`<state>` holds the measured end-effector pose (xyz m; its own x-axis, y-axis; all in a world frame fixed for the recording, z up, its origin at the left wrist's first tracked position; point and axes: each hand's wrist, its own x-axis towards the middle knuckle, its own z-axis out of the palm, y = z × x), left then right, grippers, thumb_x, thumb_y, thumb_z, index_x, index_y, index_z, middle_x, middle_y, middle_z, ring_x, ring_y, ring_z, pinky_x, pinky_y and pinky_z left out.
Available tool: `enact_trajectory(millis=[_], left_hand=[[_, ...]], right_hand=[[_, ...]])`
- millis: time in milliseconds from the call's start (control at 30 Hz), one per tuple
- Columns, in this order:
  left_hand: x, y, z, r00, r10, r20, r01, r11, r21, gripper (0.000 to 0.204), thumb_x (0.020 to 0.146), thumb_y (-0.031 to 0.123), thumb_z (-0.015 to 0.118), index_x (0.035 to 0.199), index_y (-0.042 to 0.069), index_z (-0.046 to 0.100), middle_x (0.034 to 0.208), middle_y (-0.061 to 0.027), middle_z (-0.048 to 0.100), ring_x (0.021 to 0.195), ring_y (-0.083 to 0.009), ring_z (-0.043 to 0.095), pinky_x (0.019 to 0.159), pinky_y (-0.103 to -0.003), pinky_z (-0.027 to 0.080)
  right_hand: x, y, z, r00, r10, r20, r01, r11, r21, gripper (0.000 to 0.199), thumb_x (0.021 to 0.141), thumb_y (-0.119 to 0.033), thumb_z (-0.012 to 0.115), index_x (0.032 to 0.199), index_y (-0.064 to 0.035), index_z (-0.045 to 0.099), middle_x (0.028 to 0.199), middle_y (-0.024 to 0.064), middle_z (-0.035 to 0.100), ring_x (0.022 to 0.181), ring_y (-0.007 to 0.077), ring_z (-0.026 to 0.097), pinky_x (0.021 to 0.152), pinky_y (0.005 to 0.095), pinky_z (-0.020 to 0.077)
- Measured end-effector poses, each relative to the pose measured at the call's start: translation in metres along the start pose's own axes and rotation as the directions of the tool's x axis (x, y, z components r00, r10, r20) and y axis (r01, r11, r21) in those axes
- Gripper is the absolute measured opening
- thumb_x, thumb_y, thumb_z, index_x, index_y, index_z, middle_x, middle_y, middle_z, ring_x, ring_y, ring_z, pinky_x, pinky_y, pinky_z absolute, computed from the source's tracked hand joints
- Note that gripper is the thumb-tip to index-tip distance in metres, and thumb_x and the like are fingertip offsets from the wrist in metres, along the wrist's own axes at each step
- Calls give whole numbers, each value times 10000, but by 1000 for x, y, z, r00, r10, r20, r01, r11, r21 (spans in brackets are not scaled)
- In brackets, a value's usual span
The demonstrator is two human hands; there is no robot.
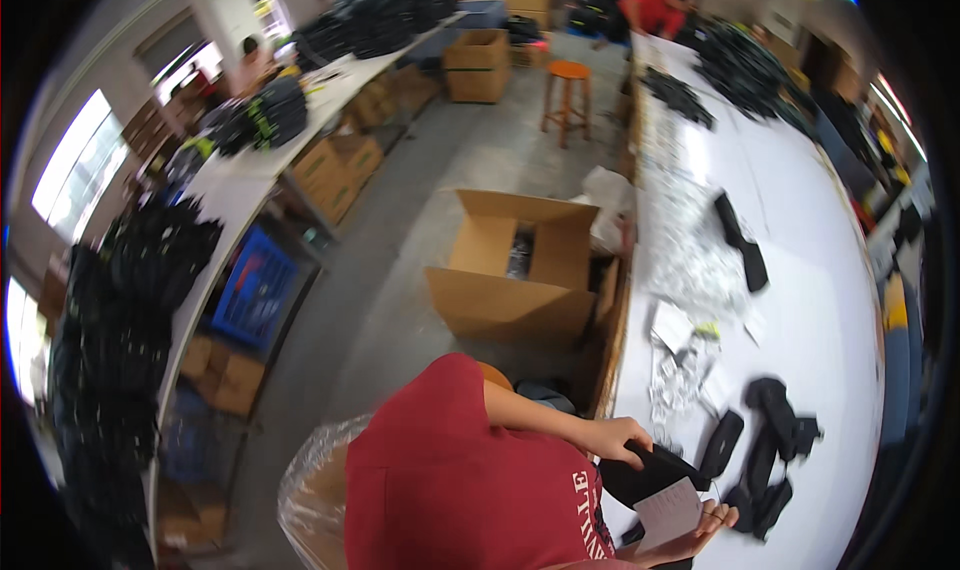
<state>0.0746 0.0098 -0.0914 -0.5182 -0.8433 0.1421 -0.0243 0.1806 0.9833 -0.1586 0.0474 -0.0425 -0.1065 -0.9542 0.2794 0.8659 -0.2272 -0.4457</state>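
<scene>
At the near edge of the white table (810,330), my left hand (618,440) is closed on the edge of a black fabric piece (640,477). My right hand (704,530) is closed beside it, its fingers curled at the edge of a white card (668,515). The card lies over part of the black fabric, and a thin dark cord shows near those fingertips. Just beyond sit a small black fabric roll (721,444) and a heap of black fabric pieces (768,460). White tags and slips (685,370) are scattered farther up the table.
Clear plastic bags (690,240) and a long black piece (740,240) lie along the table. On the floor stands an open cardboard box (510,315); an orange stool (567,100) is behind it. Black goods (130,290) cover the left bench. Another person (655,12) works at the far end.
</scene>
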Motion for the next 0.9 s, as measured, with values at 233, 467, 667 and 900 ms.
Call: enact_trajectory(millis=[233,467,667,900], left_hand=[[-26,-15,-7,970,-148,-194,164,984,71,448,743,332,721,1008,-3,588,921,-169,649,868,-263,621,760,-354,469],[-20,-4,-1,977,-156,-143,172,979,113,375,725,299,733,914,-6,623,827,-155,652,790,-266,631,710,-350,474],[-14,0,18,986,-73,-151,76,997,13,351,656,185,752,935,-1,647,863,-156,679,796,-235,652,730,-330,477],[-16,8,27,956,-150,-251,159,987,19,272,668,131,715,888,-10,638,816,-151,674,759,-204,640,698,-320,466]], right_hand=[[30,50,30,966,220,139,-227,973,34,150,995,-182,418,1067,-52,432,765,3,351,631,97,328,599,207,313],[12,37,4,986,166,24,-165,986,-19,134,978,-146,446,1082,-63,432,775,13,384,624,92,354,585,179,364],[-28,31,13,979,-12,-204,-170,504,-847,305,1003,-256,380,1210,-42,444,1037,69,507,923,113,475,790,231,354],[-45,59,26,992,-55,115,115,1,-993,729,761,-96,704,1375,-60,312,1307,154,409,1222,278,392,1059,397,255]])
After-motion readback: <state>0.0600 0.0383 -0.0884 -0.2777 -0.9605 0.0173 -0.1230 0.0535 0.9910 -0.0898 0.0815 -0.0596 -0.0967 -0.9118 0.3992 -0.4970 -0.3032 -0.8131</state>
